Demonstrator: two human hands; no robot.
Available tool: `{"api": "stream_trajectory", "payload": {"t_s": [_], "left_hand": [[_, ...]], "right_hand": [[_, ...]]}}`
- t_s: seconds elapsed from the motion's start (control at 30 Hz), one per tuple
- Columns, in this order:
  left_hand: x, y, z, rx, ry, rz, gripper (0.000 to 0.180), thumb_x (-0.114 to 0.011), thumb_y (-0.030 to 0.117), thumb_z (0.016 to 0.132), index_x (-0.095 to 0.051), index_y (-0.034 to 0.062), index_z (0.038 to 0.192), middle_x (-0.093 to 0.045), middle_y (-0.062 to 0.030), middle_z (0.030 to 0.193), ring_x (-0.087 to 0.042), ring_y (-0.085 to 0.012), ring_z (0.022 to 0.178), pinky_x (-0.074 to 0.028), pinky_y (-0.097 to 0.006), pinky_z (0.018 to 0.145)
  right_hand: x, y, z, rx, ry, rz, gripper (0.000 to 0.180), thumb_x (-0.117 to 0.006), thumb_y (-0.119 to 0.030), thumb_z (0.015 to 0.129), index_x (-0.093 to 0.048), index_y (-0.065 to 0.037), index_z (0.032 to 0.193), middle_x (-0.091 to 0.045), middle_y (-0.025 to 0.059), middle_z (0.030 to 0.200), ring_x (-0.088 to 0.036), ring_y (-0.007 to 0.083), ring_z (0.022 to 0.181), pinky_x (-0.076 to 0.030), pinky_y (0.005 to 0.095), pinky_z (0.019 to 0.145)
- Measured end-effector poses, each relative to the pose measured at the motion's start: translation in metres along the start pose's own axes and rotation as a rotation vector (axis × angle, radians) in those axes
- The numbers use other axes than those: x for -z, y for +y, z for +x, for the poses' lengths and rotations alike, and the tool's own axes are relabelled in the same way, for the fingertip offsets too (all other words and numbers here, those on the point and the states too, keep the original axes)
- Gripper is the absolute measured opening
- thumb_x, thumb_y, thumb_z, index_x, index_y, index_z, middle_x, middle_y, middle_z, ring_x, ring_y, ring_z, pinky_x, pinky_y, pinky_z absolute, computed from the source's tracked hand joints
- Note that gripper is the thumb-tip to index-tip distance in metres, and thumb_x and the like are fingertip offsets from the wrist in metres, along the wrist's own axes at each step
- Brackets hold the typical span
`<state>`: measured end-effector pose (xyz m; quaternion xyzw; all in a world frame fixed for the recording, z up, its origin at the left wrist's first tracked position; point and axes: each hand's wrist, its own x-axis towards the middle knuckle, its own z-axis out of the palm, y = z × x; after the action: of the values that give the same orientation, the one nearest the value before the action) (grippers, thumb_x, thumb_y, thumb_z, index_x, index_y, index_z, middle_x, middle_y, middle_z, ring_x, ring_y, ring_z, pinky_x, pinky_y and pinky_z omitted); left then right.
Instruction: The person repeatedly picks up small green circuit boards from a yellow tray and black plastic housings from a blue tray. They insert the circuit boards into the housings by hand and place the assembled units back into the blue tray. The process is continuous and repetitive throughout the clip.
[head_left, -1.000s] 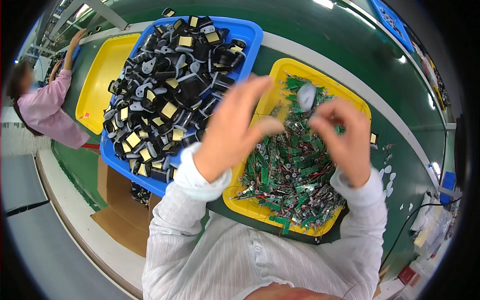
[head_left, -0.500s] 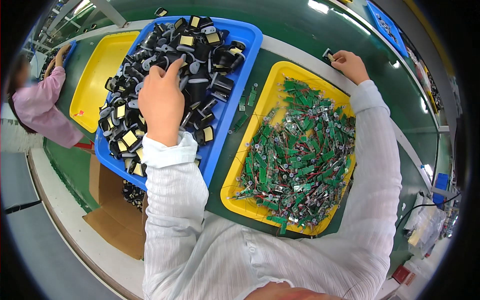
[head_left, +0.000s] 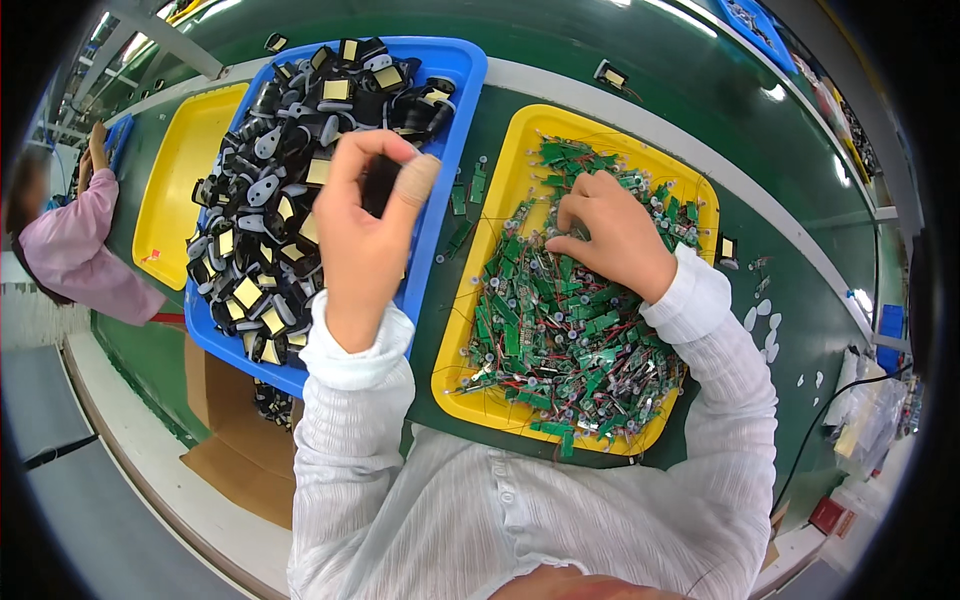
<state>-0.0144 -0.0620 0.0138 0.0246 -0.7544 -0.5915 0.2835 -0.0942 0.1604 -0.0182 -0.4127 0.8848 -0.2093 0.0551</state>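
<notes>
Green matting (head_left: 640,70) covered the bench. On it a blue tray (head_left: 452,75) of black housings was set left of a yellow tray (head_left: 480,400) heaped with small green circuit boards (head_left: 560,330). One black housing (head_left: 378,185) was pinched in the left hand (head_left: 365,235) above the blue tray. The right hand (head_left: 610,235), fingers curled narrow, was pressed into the boards at the far side.

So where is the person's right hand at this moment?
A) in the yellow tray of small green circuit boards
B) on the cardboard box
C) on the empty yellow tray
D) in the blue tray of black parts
A: the right hand rests, fingers curled, among the small green circuit boards in the yellow tray.
</notes>
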Motion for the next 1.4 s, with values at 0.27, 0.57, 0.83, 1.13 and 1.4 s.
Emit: {"api": "stream_trajectory", "payload": {"t_s": [0.27,0.57,0.83,1.13,1.4], "left_hand": [[-0.024,0.013,-0.023,0.266,-0.31,-0.432,0.022,-0.066,0.009,0.079,-0.047,0.0049,0.089,-0.05,-0.0009,0.086,-0.049,-0.0095,0.084,-0.039,-0.024,0.08],[-0.041,0.014,-0.041,0.439,-0.357,-0.705,0.023,-0.061,0.008,0.082,-0.048,0.0066,0.101,-0.054,-0.0017,0.094,-0.051,-0.0093,0.089,-0.039,-0.024,0.079],[-0.036,0.02,-0.039,0.533,-0.55,-0.784,0.022,-0.063,0.009,0.081,-0.042,0.0077,0.088,-0.053,-0.002,0.094,-0.052,-0.0094,0.086,-0.043,-0.023,0.069],[-0.04,0.016,-0.043,0.35,-0.579,-0.663,0.025,-0.057,0.0,0.081,-0.049,0.0012,0.106,-0.05,-0.0063,0.105,-0.053,-0.0152,0.098,-0.044,-0.029,0.083],[-0.048,0.011,-0.05,0.192,-0.574,-0.424,0.026,-0.06,0.005,0.081,-0.051,0.0016,0.105,-0.051,-0.0153,0.119,-0.054,-0.0198,0.102,-0.045,-0.032,0.084]], "right_hand": [[0.028,-0.028,-0.02,0.045,0.268,0.927,0.007,-0.06,-0.008,0.081,-0.055,-0.003,0.083,-0.06,0.0072,0.084,-0.057,0.0168,0.077,-0.045,0.0289,0.07],[0.026,-0.052,-0.043,-0.329,0.216,1.56,0.012,-0.051,-0.015,0.09,-0.045,-0.005,0.096,-0.062,0.0093,0.076,-0.057,0.0104,0.068,-0.045,0.021,0.059],[0.022,-0.047,-0.049,-0.199,0.32,1.793,0.017,-0.053,-0.011,0.087,-0.044,-0.005,0.1,-0.057,0.0117,0.091,-0.059,0.0129,0.069,-0.056,0.0285,0.064],[0.022,-0.051,-0.048,-0.159,0.4,1.761,0.02,-0.062,0.0,0.079,-0.05,-0.001,0.095,-0.055,0.0086,0.096,-0.06,0.0162,0.082,-0.055,0.0316,0.073],[0.016,-0.058,-0.048,-0.264,0.422,1.72,0.019,-0.064,0.003,0.077,-0.051,0.001,0.09,-0.058,0.0083,0.087,-0.06,0.0143,0.08,-0.055,0.0299,0.07]]}}
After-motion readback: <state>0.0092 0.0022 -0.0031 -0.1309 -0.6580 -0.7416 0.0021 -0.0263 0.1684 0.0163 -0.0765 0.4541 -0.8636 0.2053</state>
